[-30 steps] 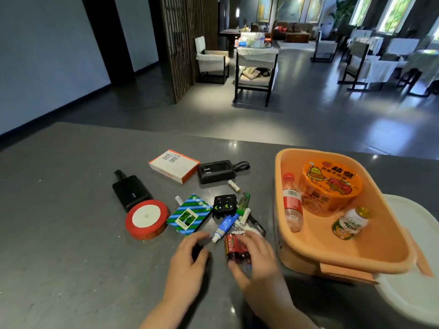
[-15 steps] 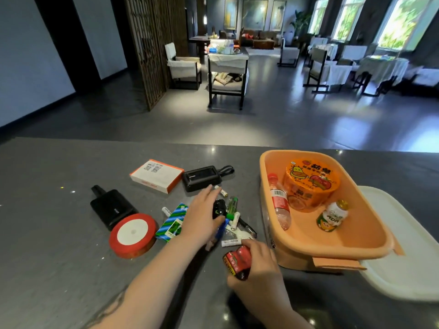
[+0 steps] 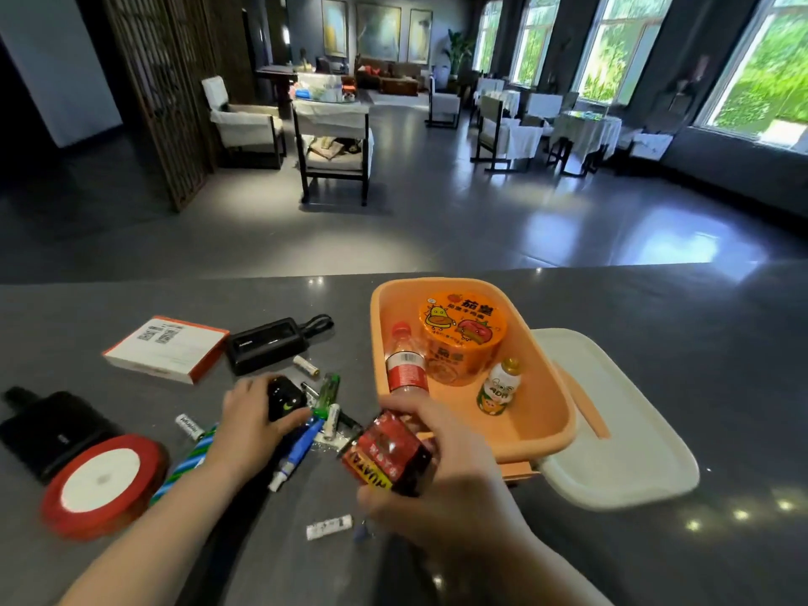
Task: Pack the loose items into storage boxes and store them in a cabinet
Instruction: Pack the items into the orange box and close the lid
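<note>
The red battery pack (image 3: pixel 387 457) is lifted off the table (image 3: pixel 656 387) in the right hand (image 3: pixel 441 478), whose fingers and thumb curl around it; it is tilted, its long axis running from the table's near edge up toward the orange storage box (image 3: pixel 542 373), and it sits just at that box's near left corner. Inside the box stand a large orange noodle cup (image 3: pixel 462 338) at the far side, a clear bottle with a red label (image 3: pixel 404 365) lying along the left wall with its cap toward the far edge, and a small yellow-capped drink bottle (image 3: pixel 498 389) (leaning a little) near the right wall. A white lid (image 3: pixel 621 439) lies flat beside and partly under the box, toward the right edge. The left hand (image 3: pixel 253 424) pinches a small black device (image 3: pixel 285 398) between thumb and fingers amid the loose pile: a green lighter (image 3: pixel 328 389), a blue tube (image 3: pixel 299 452), loose white batteries (image 3: pixel 329 527), and a striped card (image 3: pixel 192 459). Farther left lie a red ribbon spool (image 3: pixel 102 485), a black power bank (image 3: pixel 52 426), a white-and-orange box (image 3: pixel 168 348) and a black case with a strap (image 3: pixel 271 343).
</note>
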`<state>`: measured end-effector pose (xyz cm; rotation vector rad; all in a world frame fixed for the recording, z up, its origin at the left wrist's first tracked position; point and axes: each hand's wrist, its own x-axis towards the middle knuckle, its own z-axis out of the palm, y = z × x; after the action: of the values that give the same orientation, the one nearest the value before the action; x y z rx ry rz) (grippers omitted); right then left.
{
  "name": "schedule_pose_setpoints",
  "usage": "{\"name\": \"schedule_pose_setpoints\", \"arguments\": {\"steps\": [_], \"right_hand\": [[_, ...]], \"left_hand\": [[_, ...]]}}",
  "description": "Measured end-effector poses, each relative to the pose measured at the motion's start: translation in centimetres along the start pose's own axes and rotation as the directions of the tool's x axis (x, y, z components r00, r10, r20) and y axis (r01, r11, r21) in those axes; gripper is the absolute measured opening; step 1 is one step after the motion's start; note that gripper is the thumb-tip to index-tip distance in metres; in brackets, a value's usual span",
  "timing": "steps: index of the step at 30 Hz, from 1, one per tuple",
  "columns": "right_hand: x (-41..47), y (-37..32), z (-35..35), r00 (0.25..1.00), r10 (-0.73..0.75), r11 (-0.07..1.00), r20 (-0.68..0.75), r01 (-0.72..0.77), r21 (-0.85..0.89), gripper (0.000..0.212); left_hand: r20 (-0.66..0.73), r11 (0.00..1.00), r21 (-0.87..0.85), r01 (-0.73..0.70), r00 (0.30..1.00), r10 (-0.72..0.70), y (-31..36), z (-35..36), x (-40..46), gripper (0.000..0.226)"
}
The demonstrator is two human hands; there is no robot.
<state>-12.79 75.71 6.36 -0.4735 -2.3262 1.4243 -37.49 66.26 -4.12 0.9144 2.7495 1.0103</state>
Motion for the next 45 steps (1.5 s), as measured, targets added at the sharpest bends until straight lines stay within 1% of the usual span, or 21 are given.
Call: {"name": "schedule_pose_setpoints", "arguments": {"steps": [1, 2, 4, 6, 8, 11, 14, 17, 19, 21, 24, 26, 29, 30, 32, 34, 35, 38, 41, 43, 45], "right_hand": [[0.7, -0.1, -1.5, 0.999, 0.026, 1.000, -0.032, -0.025, 0.014, 0.067], [1.6, 0.2, -3.2, 0.996, 0.020, 0.999, -0.089, -0.023, -0.035, 0.065], [3.7, 1.0, -6.7, 0.984, 0.022, 0.976, -0.175, -0.059, -0.209, 0.066], [6.0, 2.2, -9.2, 0.983, 0.100, 0.918, -0.155, -0.151, -0.366, 0.069], [8.1, 4.2, -10.1, 0.975, 0.199, 0.798, -0.095, -0.218, -0.561, 0.068], [10.6, 6.3, -9.2, 0.955, 0.295, 0.607, -0.031, -0.212, -0.766, 0.056], [12.6, 8.0, -7.3, 0.933, 0.359, 0.493, 0.016, -0.175, -0.852, 0.048], [13.9, 8.6, -5.7, 0.910, 0.412, 0.441, 0.042, -0.159, -0.883, 0.044], [14.1, 8.7, -5.2, 0.920, 0.383, 0.373, 0.082, -0.073, -0.925, 0.044], [13.9, 9.0, -5.0, 0.926, 0.359, 0.349, 0.115, -0.019, -0.937, 0.044], [13.8, 9.4, -4.7, 0.913, 0.381, 0.365, 0.145, -0.004, -0.931, 0.044], [13.8, 9.3, -4.9, 0.882, 0.441, 0.375, 0.164, -0.015, -0.927, 0.048], [13.5, 8.6, -6.2, 0.833, 0.523, 0.515, 0.178, -0.142, -0.846, 0.050], [13.1, 8.2, -7.1, 0.843, 0.505, 0.569, 0.186, -0.163, -0.806, 0.052], [11.7, 7.1, -9.5, 0.899, 0.401, 0.681, 0.174, -0.166, -0.714, 0.053], [9.9, 5.7, -11.9, 0.956, 0.280, 0.800, 0.090, -0.181, -0.572, 0.044], [9.0, 5.1, -13.0, 0.975, 0.221, 0.837, 0.015, -0.182, -0.517, 0.036], [7.4, 4.6, -14.6, 0.977, 0.114, 0.896, -0.180, -0.179, -0.407, 0.018], [7.1, 5.3, -14.1, 0.970, 0.118, 0.908, -0.211, -0.192, -0.374, 0.014], [7.3, 6.3, -13.7, 0.966, 0.148, 0.918, -0.214, -0.214, -0.333, 0.018], [7.5, 7.1, -13.2, 0.963, 0.152, 0.926, -0.224, -0.218, -0.308, 0.017]], "left_hand": [[-0.058, 0.999, -0.037, 0.013, 0.998, -0.015, 0.7, -0.6, -0.1, 0.063], [-0.119, 0.998, -0.065, 0.011, 0.993, -0.019, 1.6, -1.2, -0.3, 0.064], [-0.218, 0.992, -0.123, -0.031, 0.976, 0.003, 4.0, -2.5, -0.8, 0.064], [-0.255, 0.975, -0.208, -0.080, 0.967, 0.025, 6.7, -3.2, -1.6, 0.062], [-0.250, 0.945, -0.308, -0.109, 0.968, 0.030, 9.4, -3.2, -2.5, 0.062], [-0.253, 0.898, -0.421, -0.129, 0.967, 0.020, 12.5, -2.5, -3.3, 0.059], [-0.260, 0.888, -0.434, -0.149, 0.965, 0.035, 13.9, -1.6, -3.3, 0.060], [-0.217, 0.905, -0.398, -0.148, 0.974, 0.064, 14.3, -0.9, -3.1, 0.064], [-0.186, 0.906, -0.400, -0.142, 0.980, 0.072, 14.4, -0.5, -3.1, 0.066], [-0.174, 0.903, -0.403, -0.147, 0.981, 0.081, 14.4, -0.3, -3.1, 0.066], [-0.167, 0.896, -0.416, -0.156, 0.981, 0.093, 14.3, -0.1, -3.2, 0.064], [-0.157, 0.897, -0.409, -0.164, 0.982, 0.108, 14.5, 0.2, -3.1, 0.062], [-0.139, 0.907, -0.364, -0.211, 0.975, 0.171, 15.0, 0.7, -2.5, 0.059], [-0.110, 0.914, -0.336, -0.228, 0.973, 0.202, 15.3, 0.8, -2.2, 0.062], [-0.024, 0.921, -0.280, -0.271, 0.961, 0.275, 15.8, 0.9, -1.5, 0.064], [0.083, 0.919, -0.219, -0.329, 0.932, 0.353, 16.6, 1.1, -0.5, 0.067], [0.146, 0.915, -0.176, -0.363, 0.910, 0.389, 17.0, 1.3, 0.1, 0.069], [0.359, 0.868, -0.030, -0.496, 0.805, 0.472, 18.4, 2.7, 1.5, 0.069], [0.521, 0.783, 0.111, -0.612, 0.707, 0.479, 19.2, 4.7, 2.4, 0.068], [0.579, 0.734, 0.205, -0.647, 0.685, 0.442, 19.4, 6.2, 2.6, 0.066], [0.578, 0.695, 0.265, -0.668, 0.687, 0.440, 19.3, 7.3, 2.7, 0.057]]}}
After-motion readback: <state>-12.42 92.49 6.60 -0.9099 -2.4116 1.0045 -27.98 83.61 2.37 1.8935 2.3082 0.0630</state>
